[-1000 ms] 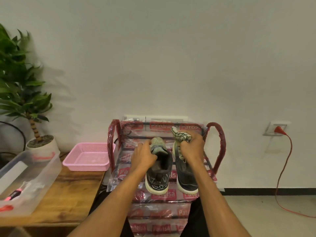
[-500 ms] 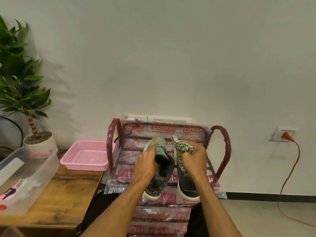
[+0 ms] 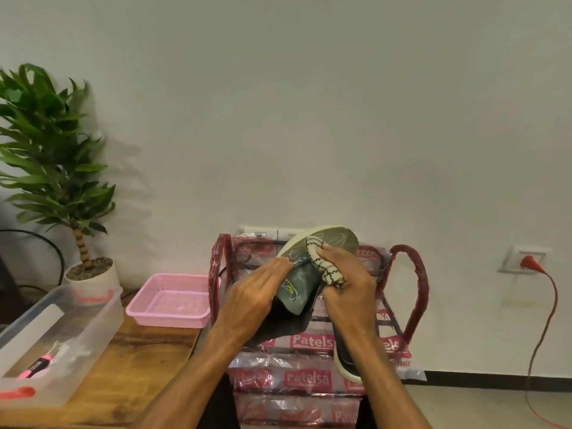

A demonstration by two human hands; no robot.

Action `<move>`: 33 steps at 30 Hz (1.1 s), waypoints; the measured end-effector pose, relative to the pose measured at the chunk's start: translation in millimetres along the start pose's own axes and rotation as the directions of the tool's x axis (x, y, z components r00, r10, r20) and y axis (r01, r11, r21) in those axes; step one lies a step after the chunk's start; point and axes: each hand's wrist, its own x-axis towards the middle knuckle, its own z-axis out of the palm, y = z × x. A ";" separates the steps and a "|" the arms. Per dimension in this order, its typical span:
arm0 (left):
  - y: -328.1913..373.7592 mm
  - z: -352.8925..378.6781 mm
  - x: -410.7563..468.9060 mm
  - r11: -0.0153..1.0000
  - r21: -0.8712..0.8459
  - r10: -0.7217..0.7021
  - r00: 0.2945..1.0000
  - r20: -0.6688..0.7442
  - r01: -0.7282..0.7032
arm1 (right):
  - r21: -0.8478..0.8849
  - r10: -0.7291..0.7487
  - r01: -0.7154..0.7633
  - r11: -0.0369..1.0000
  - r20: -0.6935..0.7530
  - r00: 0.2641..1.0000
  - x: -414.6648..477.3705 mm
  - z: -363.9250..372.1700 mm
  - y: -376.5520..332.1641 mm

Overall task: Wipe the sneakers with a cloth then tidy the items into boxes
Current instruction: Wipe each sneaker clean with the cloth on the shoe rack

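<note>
My left hand (image 3: 257, 292) grips a grey-green sneaker (image 3: 298, 286) lifted off the rack and tipped on its side, its pale sole edge turned up and away. My right hand (image 3: 346, 274) holds a bunched white cloth with a black pattern (image 3: 322, 261) and presses it against the sneaker's upper. The second dark sneaker (image 3: 346, 363) with a white sole stays on the rack (image 3: 411, 283), mostly hidden under my right forearm.
The plastic-wrapped red rack stands against the white wall. On the wooden table (image 3: 139, 354) at left are a pink mesh basket (image 3: 170, 298), a clear plastic box (image 3: 58, 332) holding small items, and a potted plant (image 3: 58, 168). A red plug (image 3: 530, 262) and cord hang at right.
My left hand has lifted the left sneaker off the rack and turned it onto its side. My right hand has brought the cloth onto it.
</note>
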 end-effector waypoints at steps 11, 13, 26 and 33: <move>6.0 -24.2 22.5 0.995 0.030 -0.092 0.989 -0.117 0.096 | -0.144 -0.208 0.199 0.969 -0.050 0.977 0.2 1.9 -14.5; 8.3 -24.5 24.1 0.996 -0.009 -0.091 0.988 -0.125 0.091 | -0.150 -0.213 0.202 0.968 -0.058 0.975 -1.9 4.1 -18.0; 26.5 -17.5 36.8 1.000 -0.005 0.022 0.965 -0.261 -0.025 | -0.344 -0.051 0.050 0.938 0.004 0.999 11.4 -9.8 -15.7; 33.0 -15.3 42.9 1.000 0.025 0.026 0.945 -0.325 -0.019 | -0.325 -0.214 0.218 0.920 0.049 0.976 9.3 -12.6 -20.8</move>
